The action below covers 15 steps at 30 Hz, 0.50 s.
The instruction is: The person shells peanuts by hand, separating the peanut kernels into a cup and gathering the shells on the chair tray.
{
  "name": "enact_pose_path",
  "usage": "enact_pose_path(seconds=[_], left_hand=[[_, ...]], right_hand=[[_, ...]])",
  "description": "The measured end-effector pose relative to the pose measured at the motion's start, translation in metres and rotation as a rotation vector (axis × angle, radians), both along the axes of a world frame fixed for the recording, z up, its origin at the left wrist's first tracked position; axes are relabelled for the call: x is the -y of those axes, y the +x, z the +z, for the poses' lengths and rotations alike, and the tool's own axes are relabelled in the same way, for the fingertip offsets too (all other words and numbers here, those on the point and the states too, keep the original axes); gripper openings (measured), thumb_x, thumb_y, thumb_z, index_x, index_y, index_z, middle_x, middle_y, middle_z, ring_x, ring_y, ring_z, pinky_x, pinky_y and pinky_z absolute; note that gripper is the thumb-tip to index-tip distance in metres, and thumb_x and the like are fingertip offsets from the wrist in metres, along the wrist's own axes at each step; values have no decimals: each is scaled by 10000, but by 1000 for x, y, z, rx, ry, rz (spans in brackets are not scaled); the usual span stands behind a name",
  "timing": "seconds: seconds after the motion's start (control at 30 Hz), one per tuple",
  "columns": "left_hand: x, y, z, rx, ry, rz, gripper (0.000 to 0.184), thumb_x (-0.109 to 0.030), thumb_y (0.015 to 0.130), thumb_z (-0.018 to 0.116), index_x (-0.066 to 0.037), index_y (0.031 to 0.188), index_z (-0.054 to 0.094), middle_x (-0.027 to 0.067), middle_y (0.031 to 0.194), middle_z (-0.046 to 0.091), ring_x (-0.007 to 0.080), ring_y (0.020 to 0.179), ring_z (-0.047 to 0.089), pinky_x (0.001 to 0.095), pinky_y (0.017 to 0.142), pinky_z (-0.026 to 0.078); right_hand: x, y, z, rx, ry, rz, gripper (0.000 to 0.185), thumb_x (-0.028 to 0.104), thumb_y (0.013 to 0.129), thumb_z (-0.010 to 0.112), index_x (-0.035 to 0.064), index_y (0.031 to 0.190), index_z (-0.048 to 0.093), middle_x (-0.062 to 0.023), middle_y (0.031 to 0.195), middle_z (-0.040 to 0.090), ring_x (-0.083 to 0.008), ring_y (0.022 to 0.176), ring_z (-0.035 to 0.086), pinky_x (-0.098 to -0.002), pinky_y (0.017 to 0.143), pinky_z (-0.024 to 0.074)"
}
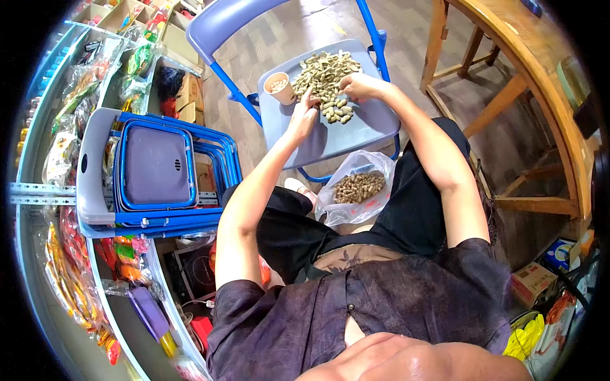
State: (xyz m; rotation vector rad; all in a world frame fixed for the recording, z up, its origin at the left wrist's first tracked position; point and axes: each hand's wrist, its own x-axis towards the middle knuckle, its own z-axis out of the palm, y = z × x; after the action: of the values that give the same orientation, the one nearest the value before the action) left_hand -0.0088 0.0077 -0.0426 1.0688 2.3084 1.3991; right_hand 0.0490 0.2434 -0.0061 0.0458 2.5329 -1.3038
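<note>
A heap of peanut shells and whole peanuts point(327, 70) lies on the grey seat of a blue folding chair point(311, 149). At the heap's near left side is my left hand point(304, 117), its fingers drawn together; whatever they hold is too small to make out. My right hand point(360, 87) is at the right side of the heap with curled fingers, and their tips hide what is in them. Left of the heap stands a paper cup point(279, 90) with pale shelled peanuts inside. Below the seat, between my legs, an open plastic bag point(337, 213) holds unshelled peanuts point(359, 188).
Stacked folded chairs point(159, 165) lean at the left, before shelves of packaged goods point(70, 143). A wooden table point(540, 70) and a wooden stool frame point(470, 57) stand at the right. Boxes point(534, 279) and a yellow bag point(525, 336) sit at the lower right.
</note>
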Motion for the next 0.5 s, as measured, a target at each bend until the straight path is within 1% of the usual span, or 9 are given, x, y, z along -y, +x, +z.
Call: enact_pose_path(seconds=[0.03,0.13,0.2,0.27,0.33,0.4,0.43,0.47,0.5], left_hand=[[-3,-3,-2,14,16,36,635,-49,779,421,-9,1408,345,214,1203,606,318,1130,572,357,1002,410],[-8,-2,6,63,84,148,590,-54,805,432,-24,1392,383,193,1209,605,275,1122,578,341,969,436],[-16,4,21,46,151,188,506,-66,834,440,-35,1339,459,170,1161,630,241,1081,599,328,924,465],[-27,13,47,38,111,114,458,-40,852,429,-35,1305,502,138,1155,631,194,1087,577,325,957,432],[-39,23,77,-44,32,114,396,-83,878,452,-15,1258,538,153,1124,652,225,1063,607,327,935,452],[-52,26,97,-229,-351,128,376,-124,903,448,9,1243,535,184,1113,654,289,1069,614,349,939,455],[-57,24,100,-276,-447,120,411,-215,926,472,13,1266,513,235,1212,590,340,1148,564,363,961,440],[-66,17,101,-279,-445,121,411,-215,926,472,13,1266,513,235,1212,590,340,1148,564,363,961,440],[-76,7,96,-372,-295,123,446,-263,934,471,10,1286,496,246,1267,543,350,1186,530,368,980,423]], right_hand=[[-6,0,-7,-238,76,28,266,137,855,524,15,1059,644,-101,831,664,-183,751,633,-334,649,515],[-16,-4,-15,-436,91,-152,239,128,847,527,-12,1001,644,-108,833,674,-182,753,638,-319,689,509],[-12,-6,-13,-412,-44,-164,238,139,883,506,-7,1017,639,-89,873,688,-169,772,647,-297,695,509],[2,3,-2,-257,-627,-300,252,154,918,491,11,1081,619,-61,922,683,-142,784,648,-270,699,510],[10,6,3,-221,-648,-304,266,183,938,498,43,1146,588,-55,999,665,-121,813,642,-250,694,508],[15,8,6,-230,-764,-447,276,182,927,525,35,1155,577,-68,1027,650,-127,832,638,-250,704,510],[15,11,9,-243,-780,-469,332,228,951,496,45,1227,520,-75,1060,629,-161,880,632,-284,738,521],[17,11,12,-246,-779,-468,332,228,951,496,45,1227,520,-75,1060,629,-161,880,632,-284,738,521],[19,8,14,-193,-1005,-603,362,262,963,474,54,1259,486,-89,1092,613,-183,921,621,-313,781,519]])
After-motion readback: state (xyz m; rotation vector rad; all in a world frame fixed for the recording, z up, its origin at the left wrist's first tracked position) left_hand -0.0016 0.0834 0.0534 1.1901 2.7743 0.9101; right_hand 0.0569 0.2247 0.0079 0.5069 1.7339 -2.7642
